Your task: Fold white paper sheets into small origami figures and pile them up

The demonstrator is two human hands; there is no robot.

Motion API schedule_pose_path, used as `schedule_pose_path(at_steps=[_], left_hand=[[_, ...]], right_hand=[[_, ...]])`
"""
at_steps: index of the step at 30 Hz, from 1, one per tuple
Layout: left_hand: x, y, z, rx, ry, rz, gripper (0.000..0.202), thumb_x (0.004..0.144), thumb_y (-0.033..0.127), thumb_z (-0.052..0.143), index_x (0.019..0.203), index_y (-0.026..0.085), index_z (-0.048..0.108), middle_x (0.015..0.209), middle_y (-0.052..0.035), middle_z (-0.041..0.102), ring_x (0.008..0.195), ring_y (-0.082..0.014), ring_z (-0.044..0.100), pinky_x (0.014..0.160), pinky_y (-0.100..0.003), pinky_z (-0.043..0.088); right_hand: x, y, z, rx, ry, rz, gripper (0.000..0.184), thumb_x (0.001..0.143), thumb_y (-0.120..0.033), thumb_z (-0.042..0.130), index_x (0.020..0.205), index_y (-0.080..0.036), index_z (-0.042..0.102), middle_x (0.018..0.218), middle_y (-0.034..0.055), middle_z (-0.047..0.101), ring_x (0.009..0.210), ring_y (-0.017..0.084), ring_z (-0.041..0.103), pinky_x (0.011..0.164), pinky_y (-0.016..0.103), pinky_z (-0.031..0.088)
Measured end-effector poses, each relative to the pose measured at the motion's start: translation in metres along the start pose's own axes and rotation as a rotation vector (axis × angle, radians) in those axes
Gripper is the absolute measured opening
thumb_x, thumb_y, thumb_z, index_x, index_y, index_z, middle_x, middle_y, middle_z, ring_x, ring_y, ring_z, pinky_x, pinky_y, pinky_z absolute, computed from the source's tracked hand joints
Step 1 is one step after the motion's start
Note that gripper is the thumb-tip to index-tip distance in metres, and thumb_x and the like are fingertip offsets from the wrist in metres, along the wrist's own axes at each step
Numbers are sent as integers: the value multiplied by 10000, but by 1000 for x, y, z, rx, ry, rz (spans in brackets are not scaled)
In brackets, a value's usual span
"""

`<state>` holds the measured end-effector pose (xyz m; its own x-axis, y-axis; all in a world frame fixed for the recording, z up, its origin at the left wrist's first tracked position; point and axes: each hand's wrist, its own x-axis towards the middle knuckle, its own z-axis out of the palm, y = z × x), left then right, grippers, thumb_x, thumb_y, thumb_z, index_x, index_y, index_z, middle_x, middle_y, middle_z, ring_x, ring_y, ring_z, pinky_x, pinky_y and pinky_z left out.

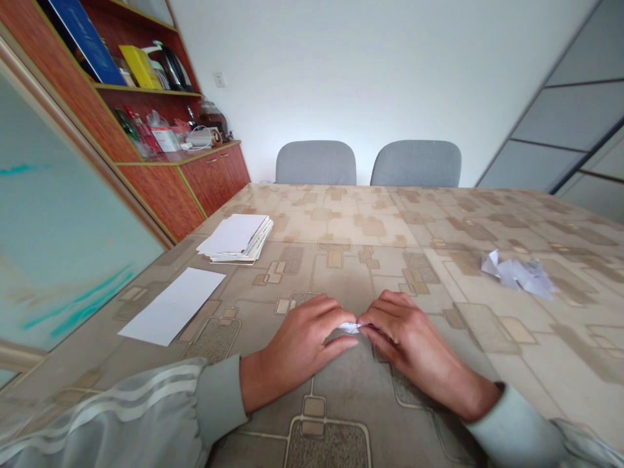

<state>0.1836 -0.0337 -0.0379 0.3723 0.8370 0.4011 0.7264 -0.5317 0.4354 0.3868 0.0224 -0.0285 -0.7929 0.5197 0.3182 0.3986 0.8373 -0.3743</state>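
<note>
A small folded piece of white paper point(349, 327) is held between my two hands, just above the patterned tabletop. My left hand point(312, 335) has its fingers curled around the paper's left part, the thumb below it. From the other side, my right hand point(407, 331) pinches the right end between thumb and fingers. Most of the paper is hidden by the fingers, so its full shape does not show. Left of my left hand lies a flat white sheet point(173, 305). Behind that sheet sits a stack of paper point(236, 235).
Several folded or crumpled white papers point(519, 274) lie on the table point(341, 221) at the right. Two grey chairs point(316, 162) stand along the far edge. A wooden cabinet point(214, 175) holding various items is at the back left, beside a glass panel point(63, 240).
</note>
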Motion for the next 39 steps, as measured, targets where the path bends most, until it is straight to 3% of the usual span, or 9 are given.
schedule_pose_path(at_steps=[4, 14, 19, 26, 34, 39], left_hand=[[0, -1, -3, -21, -2, 13, 239, 985, 246, 493, 896, 166, 700, 753, -23, 645, 718, -148, 582, 675, -243, 414], [2, -2, -5, -210, 46, -61, 198, 936, 252, 576, 831, 177, 727, 688, -10, 656, 645, -128, 585, 616, -224, 405], [3, -6, -13, -290, -10, -184, 133, 896, 219, 619, 830, 181, 728, 735, -1, 705, 651, -122, 616, 626, -218, 423], [5, -6, -14, -316, 30, -190, 161, 893, 227, 612, 779, 182, 717, 720, 6, 707, 657, -121, 611, 644, -226, 420], [9, -4, -14, -642, 56, -441, 152, 800, 257, 648, 702, 144, 670, 602, 16, 623, 533, -94, 495, 501, -189, 368], [10, -2, -14, -666, 71, -447, 163, 795, 252, 641, 678, 138, 645, 581, 15, 592, 527, -87, 480, 480, -180, 354]], right_hand=[[0, -3, -3, 51, -1, 1, 225, 992, -264, 482, 884, -208, 671, 778, 15, 639, 787, 179, 536, 764, 327, 368], [3, -9, -10, 16, -9, -73, 435, 1030, -346, 348, 726, -185, 615, 667, 20, 611, 720, 175, 526, 733, 326, 372], [0, -4, -10, 53, 15, -46, 398, 1027, -372, 357, 859, -196, 672, 739, 29, 646, 736, 172, 541, 737, 324, 398], [0, -3, -12, 46, -20, -5, 373, 1028, -308, 393, 735, -193, 594, 688, 0, 604, 718, 150, 523, 693, 283, 395], [-2, 1, -10, 162, 45, 31, 447, 1023, -432, 338, 763, -191, 611, 669, 5, 574, 636, 132, 542, 571, 238, 394], [-2, -1, -10, 240, 58, 119, 371, 1003, -380, 435, 731, -195, 607, 620, -23, 559, 571, 109, 550, 539, 216, 389]])
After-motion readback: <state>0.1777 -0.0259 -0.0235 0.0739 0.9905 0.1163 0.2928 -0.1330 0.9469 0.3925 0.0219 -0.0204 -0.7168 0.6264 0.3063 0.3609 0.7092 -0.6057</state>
